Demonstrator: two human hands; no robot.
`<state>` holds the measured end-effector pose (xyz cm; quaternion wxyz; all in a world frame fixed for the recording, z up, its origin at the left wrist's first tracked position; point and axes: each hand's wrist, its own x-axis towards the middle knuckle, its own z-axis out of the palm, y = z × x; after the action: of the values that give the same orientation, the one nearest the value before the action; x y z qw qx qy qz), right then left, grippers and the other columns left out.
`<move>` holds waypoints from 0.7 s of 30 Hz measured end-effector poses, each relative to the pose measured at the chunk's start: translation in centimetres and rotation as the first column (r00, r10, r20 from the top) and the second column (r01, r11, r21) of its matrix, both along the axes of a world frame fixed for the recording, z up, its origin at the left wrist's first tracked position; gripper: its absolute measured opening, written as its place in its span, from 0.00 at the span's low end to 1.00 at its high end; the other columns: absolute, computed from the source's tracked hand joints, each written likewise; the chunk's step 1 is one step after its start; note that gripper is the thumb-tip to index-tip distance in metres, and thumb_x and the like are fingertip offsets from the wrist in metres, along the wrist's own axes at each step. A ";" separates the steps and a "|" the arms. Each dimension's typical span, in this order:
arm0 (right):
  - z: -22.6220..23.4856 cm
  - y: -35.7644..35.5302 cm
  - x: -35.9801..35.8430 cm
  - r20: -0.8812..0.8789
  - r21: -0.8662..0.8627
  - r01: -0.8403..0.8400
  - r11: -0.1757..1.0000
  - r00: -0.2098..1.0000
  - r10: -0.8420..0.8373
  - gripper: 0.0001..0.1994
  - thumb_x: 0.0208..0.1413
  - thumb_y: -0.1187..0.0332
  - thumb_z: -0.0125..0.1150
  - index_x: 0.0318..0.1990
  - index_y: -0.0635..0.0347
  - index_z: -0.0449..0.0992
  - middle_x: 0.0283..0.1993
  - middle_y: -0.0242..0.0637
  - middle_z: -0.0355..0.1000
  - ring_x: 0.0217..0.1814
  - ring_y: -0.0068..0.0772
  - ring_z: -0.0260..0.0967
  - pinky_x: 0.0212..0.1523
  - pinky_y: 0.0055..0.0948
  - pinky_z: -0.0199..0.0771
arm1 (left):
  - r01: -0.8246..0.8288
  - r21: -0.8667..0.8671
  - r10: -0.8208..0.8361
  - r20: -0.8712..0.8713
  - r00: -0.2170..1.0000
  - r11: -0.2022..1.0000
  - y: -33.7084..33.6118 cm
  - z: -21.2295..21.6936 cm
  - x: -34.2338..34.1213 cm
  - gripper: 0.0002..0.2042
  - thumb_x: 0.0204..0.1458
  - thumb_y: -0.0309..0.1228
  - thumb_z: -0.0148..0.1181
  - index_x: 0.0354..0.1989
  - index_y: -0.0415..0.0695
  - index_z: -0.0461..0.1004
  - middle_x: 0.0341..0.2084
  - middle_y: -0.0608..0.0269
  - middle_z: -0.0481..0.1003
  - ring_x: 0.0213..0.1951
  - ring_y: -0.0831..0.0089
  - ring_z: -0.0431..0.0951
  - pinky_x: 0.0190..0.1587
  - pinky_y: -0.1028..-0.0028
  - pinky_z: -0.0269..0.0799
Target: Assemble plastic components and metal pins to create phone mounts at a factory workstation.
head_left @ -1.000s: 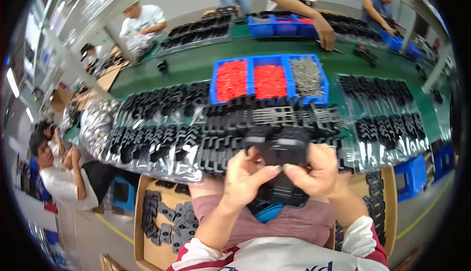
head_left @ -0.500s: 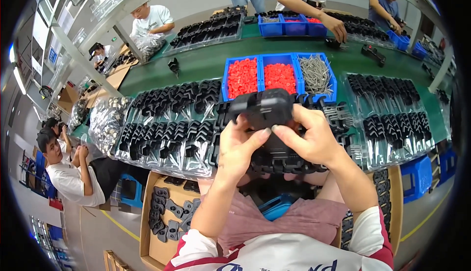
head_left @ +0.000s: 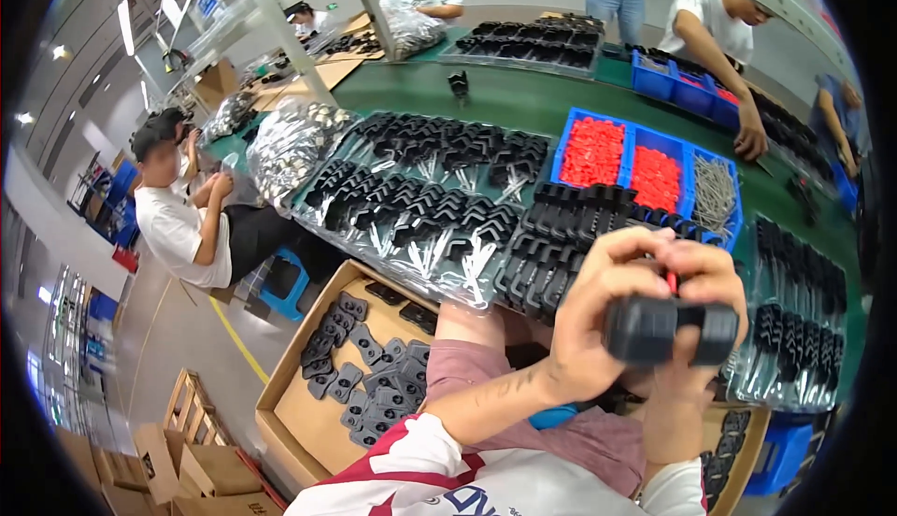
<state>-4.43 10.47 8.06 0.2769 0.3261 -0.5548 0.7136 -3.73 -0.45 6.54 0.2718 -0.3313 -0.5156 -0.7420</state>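
Both my hands are raised over my lap, around one black moulded plastic part [head_left: 645,331] with two rounded ends. My left hand [head_left: 590,315] wraps its left side with bent fingers. From the right, my right hand [head_left: 715,278] grips it, fingertips meeting the left hand's above it. A small red piece [head_left: 672,281] shows between the fingers; how it sits on the part is hidden. Just beyond stand rows of black plastic parts [head_left: 561,245], close to my left hand. Behind these, blue bins [head_left: 689,200] hold red plastic pieces [head_left: 592,151] and metal screws or pins [head_left: 715,189].
Clear trays of black brackets with metal rods [head_left: 420,203] lie on the green table [head_left: 523,103], left and right [head_left: 794,320]. A cardboard box [head_left: 280,427] of flat black parts stands by my left leg. Bagged parts [head_left: 294,147] lie far left. Co-workers sit around, one [head_left: 187,217] at left.
The view has swung left, so the table's things shift rightward. My hands have come nearer with the black part and turned it; a red piece now shows between the fingers.
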 end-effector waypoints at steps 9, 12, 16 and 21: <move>1.8 -3.5 2.9 -0.156 -0.127 -0.088 0.988 0.985 0.067 0.18 0.49 0.52 0.65 0.30 0.52 0.64 0.36 0.34 0.65 0.41 0.34 0.64 0.51 0.35 0.62 | -0.146 0.042 0.151 -0.218 0.964 0.988 0.2 1.6 0.8 0.14 0.47 0.25 0.64 0.42 0.40 0.69 0.52 0.49 0.62 0.52 0.58 0.65 0.52 0.63 0.65; 1.6 -4.0 2.6 -0.193 -0.111 -0.090 0.990 0.979 0.067 0.17 0.49 0.53 0.65 0.31 0.53 0.65 0.35 0.34 0.65 0.39 0.33 0.64 0.50 0.35 0.62 | -0.148 0.082 0.162 -0.221 0.962 0.986 -1.1 1.7 0.7 0.14 0.48 0.24 0.63 0.42 0.40 0.68 0.51 0.50 0.63 0.52 0.60 0.65 0.52 0.65 0.65; 1.1 -4.8 1.5 -0.208 -0.091 -0.080 0.993 0.976 0.060 0.17 0.49 0.54 0.66 0.31 0.53 0.66 0.35 0.34 0.65 0.37 0.32 0.65 0.50 0.35 0.62 | -0.140 0.140 0.167 -0.208 0.964 0.980 -1.2 1.4 -0.8 0.13 0.48 0.22 0.61 0.42 0.40 0.67 0.50 0.52 0.64 0.51 0.62 0.65 0.51 0.67 0.65; 1.0 -4.2 -4.4 0.150 0.036 0.146 0.989 0.977 -0.149 0.10 0.52 0.68 0.63 0.39 0.63 0.75 0.42 0.40 0.73 0.44 0.30 0.68 0.49 0.26 0.65 | -0.023 0.147 0.025 -0.008 1.000 0.989 -1.8 0.1 -5.0 0.19 0.46 0.19 0.58 0.48 0.41 0.65 0.50 0.51 0.65 0.54 0.56 0.66 0.55 0.65 0.64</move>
<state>-8.81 6.23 9.07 0.2817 0.2320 -0.6060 0.7068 -8.77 -2.23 6.59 0.3068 -0.3077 -0.4623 -0.7730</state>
